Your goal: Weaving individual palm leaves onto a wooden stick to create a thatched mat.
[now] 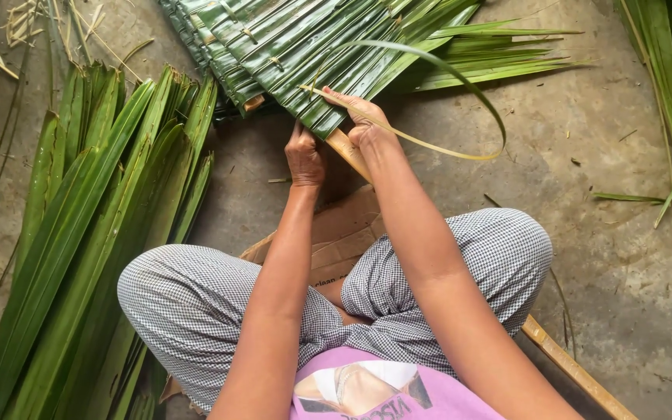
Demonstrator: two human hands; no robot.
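Left hand [306,158] grips the edge of the stitched palm-leaf panel [305,54] lying on the floor. Right hand [359,117] pinches a looping binding strip [460,85] there. Many leaves are sewn; a pile of loose fronds [95,225] remains unworked.

the left hand's [306,158] fingertips were hidden under the woven leaf panel [297,54], whose far end the top edge cut off.

We observe bare forearms with no sleeves, watch or rings visible. We note loose trousers [196,303] in a fine black-and-white check and a pink top [398,393] bearing a printed panel.
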